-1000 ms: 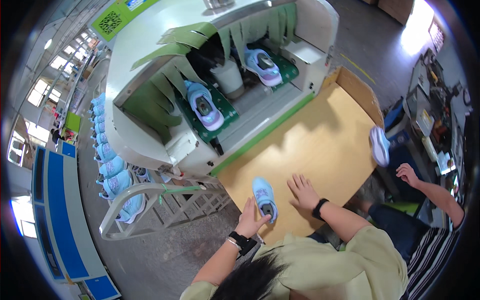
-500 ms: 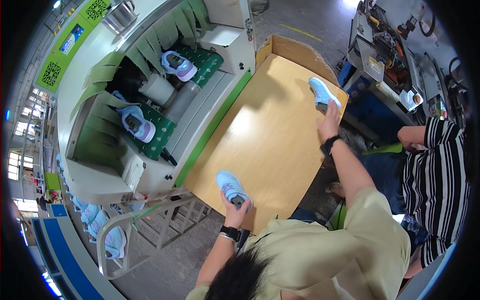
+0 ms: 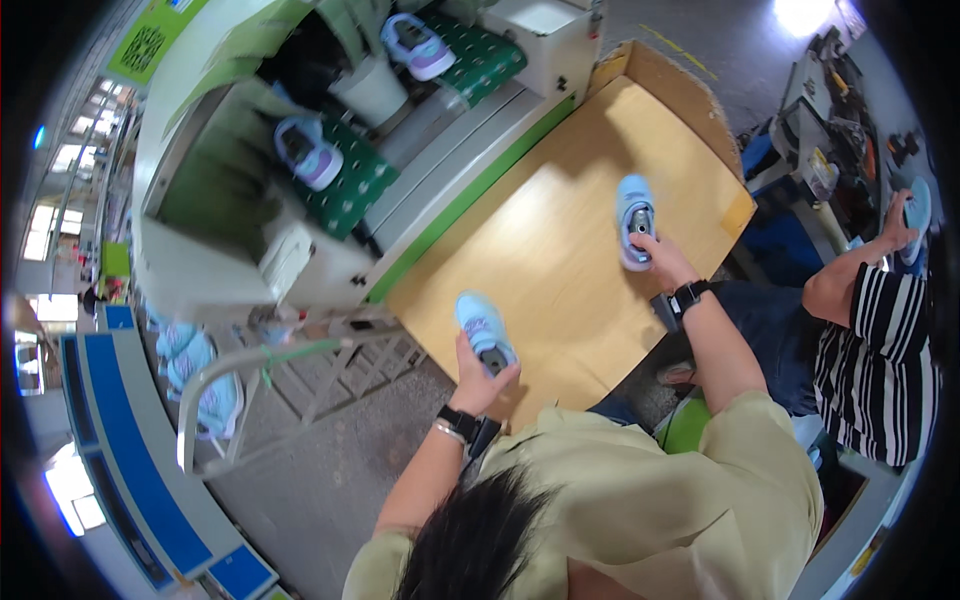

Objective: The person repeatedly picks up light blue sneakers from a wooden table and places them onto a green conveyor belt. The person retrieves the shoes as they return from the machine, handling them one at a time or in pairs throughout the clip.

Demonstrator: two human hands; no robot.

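My left hand [image 3: 482, 386] grips the heel end of a light blue sneaker [image 3: 480, 318], its toe pointing away from me, over the near left part of the wooden tabletop [image 3: 560, 280]. A second light blue sneaker [image 3: 632, 195] is in my right hand [image 3: 668, 265], fingers and thumb around its heel. A grey last [image 3: 641, 222] fills this shoe's opening, and a dark one shows in the left shoe. Inside the machine, two more blue and lilac sneakers, a far one [image 3: 418, 48] and a near one [image 3: 308, 155], sit on green perforated belts [image 3: 352, 192].
The machine [image 3: 210, 280] with green curtain strips stands left of the table. A cardboard edge [image 3: 700, 95] lines its far side. At right, a person in a striped shirt [image 3: 870, 370] holds a blue shoe [image 3: 917, 215]. A metal rack [image 3: 300, 375] stands at lower left.
My right hand has closed on the second sneaker and brought it nearer and turned it. The co-worker's arm now reaches out with a shoe. My view has shifted.
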